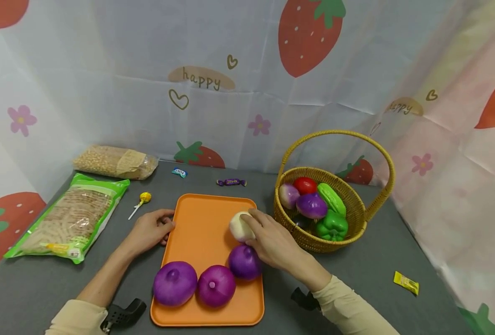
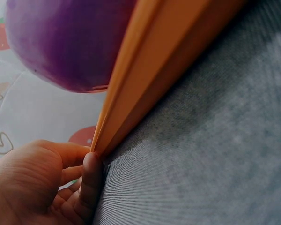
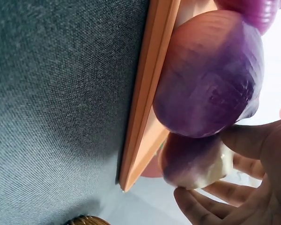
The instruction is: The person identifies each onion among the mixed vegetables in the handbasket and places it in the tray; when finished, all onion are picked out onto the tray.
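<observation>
An orange tray [image 1: 201,223] lies on the grey table with three purple onions along its near edge: left [image 1: 174,282], middle [image 1: 216,285], right [image 1: 244,262]. My right hand [image 1: 268,237] grips a white-and-purple onion [image 1: 240,226] over the tray's right side, just beyond the right purple onion. The right wrist view shows that pale onion [image 3: 196,161] in my fingers [image 3: 201,206] beside a purple onion [image 3: 210,75] and the tray rim [image 3: 150,93]. My left hand [image 1: 151,230] rests against the tray's left edge, fingertips [image 2: 91,178] touching the rim [image 2: 145,84].
A wicker basket [image 1: 356,218] with toy vegetables stands right of the tray. A noodle packet [image 1: 69,218], a grain bag [image 1: 113,162] and a lollipop [image 1: 140,202] lie at the left. Wrapped candies [image 1: 230,182] lie behind the tray, a yellow one [image 1: 405,282] at the right.
</observation>
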A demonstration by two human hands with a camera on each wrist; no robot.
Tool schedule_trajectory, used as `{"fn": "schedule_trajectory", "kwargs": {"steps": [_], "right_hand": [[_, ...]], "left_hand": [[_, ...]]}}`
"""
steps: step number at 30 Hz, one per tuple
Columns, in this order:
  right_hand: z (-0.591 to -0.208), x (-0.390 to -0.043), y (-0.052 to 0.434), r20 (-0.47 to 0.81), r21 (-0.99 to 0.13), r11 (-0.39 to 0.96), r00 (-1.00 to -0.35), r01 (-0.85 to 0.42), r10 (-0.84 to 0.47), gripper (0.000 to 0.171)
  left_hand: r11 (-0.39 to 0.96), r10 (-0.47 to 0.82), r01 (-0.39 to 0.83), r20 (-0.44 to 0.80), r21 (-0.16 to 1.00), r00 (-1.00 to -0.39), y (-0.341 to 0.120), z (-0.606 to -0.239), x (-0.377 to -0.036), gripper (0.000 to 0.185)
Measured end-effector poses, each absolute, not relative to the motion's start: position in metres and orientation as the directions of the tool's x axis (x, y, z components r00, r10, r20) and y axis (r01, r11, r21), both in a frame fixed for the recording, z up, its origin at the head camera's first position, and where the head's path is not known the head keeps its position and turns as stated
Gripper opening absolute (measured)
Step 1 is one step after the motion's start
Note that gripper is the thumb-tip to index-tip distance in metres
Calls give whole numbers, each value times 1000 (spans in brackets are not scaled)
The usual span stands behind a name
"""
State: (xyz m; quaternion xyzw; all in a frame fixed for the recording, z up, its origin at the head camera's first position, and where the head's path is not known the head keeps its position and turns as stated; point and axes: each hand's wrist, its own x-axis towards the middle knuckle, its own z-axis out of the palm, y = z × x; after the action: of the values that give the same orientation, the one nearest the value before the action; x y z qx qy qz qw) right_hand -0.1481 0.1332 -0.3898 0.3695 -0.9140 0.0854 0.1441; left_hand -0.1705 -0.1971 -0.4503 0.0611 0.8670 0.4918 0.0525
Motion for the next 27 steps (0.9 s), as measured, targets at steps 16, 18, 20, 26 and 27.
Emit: {"fn": "schedule_trajectory", "kwargs": {"steps": [16, 18, 20, 26, 27], "right_hand": [[-391, -146, 136, 177, -142, 671, -686, -728, -706, 52], [-391, -146, 136, 186, -135, 674, -686, -727, -703, 51], [-391, -145, 136, 194, -124, 675, -685, -727, -702, 50], [-392, -146, 136, 207, -108, 673, -679, -732, -705, 47], [-392, -146, 136, 211, -105, 673, -678, -732, -704, 47]], "left_hand": [[519, 151, 44, -41, 853, -988, -197, -450, -171, 45], [522, 151, 47, -38, 852, -988, -197, -449, -171, 45], [524, 150, 46, -39, 850, -988, -197, -449, -171, 45], [525, 150, 45, -41, 850, -988, -197, -450, -170, 46], [525, 151, 44, -42, 850, -988, -197, -450, -171, 46]]}}
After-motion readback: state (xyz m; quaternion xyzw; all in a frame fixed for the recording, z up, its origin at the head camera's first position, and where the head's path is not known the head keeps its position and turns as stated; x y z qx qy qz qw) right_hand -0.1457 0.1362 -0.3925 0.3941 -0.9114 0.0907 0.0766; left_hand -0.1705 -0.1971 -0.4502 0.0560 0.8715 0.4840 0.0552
